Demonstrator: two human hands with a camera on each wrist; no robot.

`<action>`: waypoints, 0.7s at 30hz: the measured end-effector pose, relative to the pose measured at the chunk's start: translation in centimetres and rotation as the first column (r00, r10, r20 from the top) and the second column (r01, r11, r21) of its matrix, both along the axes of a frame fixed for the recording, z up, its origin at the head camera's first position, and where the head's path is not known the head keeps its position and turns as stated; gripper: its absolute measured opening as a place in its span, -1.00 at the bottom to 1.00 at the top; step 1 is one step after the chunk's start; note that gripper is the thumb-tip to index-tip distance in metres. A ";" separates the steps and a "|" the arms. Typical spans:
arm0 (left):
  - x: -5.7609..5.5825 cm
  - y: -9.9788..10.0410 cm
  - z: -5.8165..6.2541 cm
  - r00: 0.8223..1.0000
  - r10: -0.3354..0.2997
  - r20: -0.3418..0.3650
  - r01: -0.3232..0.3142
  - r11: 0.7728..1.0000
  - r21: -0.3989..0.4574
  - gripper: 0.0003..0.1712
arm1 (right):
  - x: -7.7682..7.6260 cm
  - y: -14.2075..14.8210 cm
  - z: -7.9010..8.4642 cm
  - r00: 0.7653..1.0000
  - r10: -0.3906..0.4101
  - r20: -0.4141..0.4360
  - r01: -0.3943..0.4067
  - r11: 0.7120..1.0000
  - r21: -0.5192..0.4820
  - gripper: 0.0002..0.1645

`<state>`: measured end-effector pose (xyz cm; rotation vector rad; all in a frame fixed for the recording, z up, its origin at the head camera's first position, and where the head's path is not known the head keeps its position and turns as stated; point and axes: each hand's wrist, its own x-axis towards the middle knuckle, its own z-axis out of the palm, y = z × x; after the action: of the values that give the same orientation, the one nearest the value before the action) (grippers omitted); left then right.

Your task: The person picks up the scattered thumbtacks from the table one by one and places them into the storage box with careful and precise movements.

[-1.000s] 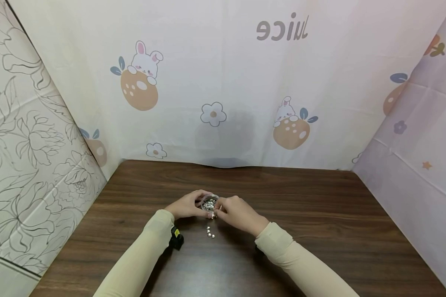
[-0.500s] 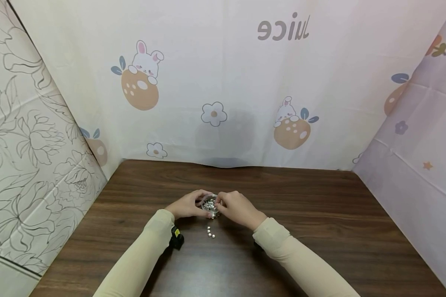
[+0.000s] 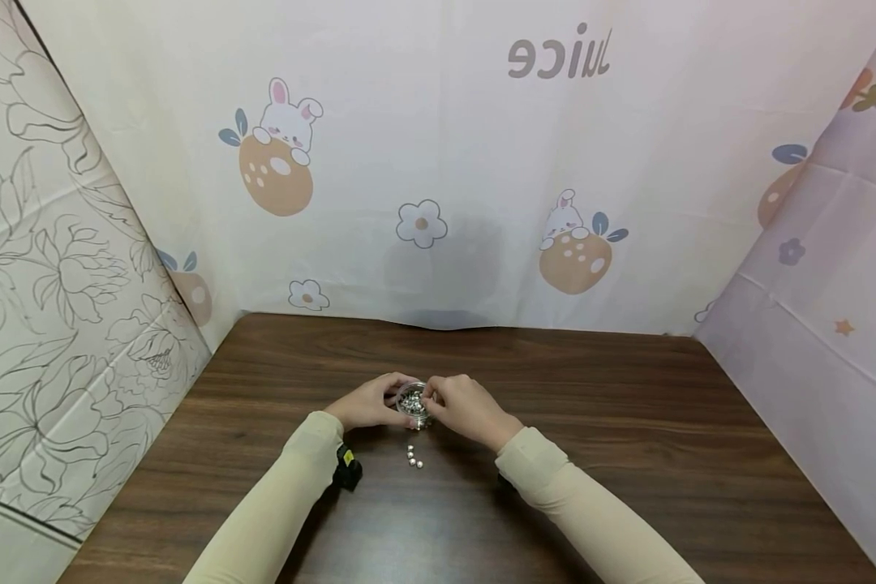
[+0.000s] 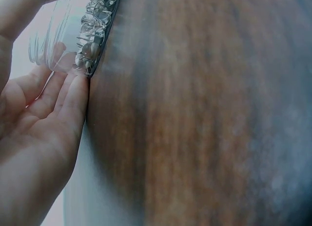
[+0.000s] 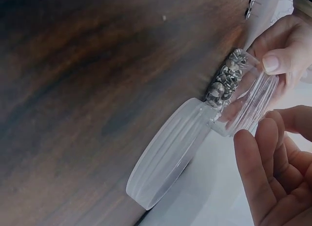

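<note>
A clear plastic jar [image 5: 251, 102] stands on the table, with silver thumbtacks [image 5: 226, 79] piled at its bottom. My left hand [image 3: 371, 404] grips the jar from the left, thumb on the near side and fingers round the far side. At the jar's mouth is my right hand [image 3: 469, 412], thumb and fingertips drawn together at the rim. Whether they pinch anything is hidden. Several loose thumbtacks [image 3: 411, 456] lie in front of the jar. Beside the jar in the right wrist view lies a round translucent lid [image 5: 168, 153]; the right hand hides it in the head view.
The dark wooden table [image 3: 613, 454] extends around both hands. A printed curtain [image 3: 474, 162] hangs behind it, with more patterned cloth at both sides. A black wrist camera [image 3: 348, 470] sits under the left sleeve.
My right hand has shifted slightly up and left over the jar's mouth, mostly in the first half second. The left hand, jar and loose thumbtacks have stayed put.
</note>
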<state>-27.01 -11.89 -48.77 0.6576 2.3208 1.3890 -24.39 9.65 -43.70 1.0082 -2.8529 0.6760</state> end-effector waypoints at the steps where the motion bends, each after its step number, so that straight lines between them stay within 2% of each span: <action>1: 0.1 0.0 0.2 1.000 0.000 -0.001 0.000 1.000 0.004 -0.22 | 0.1 0.0 0.0 1.000 0.003 -0.001 -0.003 1.000 0.002 -0.89; 10: 1.6 0.3 2.9 0.999 -0.048 -0.011 0.048 0.998 0.036 -0.21 | 1.1 0.2 0.0 0.999 0.035 0.021 -0.035 0.999 0.003 -0.90; 17: 1.6 0.2 2.9 0.999 -0.043 0.001 0.043 0.998 0.039 -0.22 | 1.7 0.2 -0.1 0.997 0.067 0.048 -0.067 0.998 -0.008 -0.89; 21: 1.7 0.2 3.0 0.999 -0.045 -0.004 0.045 0.998 0.032 -0.21 | 2.0 0.3 -0.4 0.995 0.099 -0.023 -0.098 0.995 0.009 -0.92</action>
<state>-25.34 -11.69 -45.80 0.7175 2.2759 1.4094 -22.39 9.91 -44.10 1.1567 -2.8039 0.6562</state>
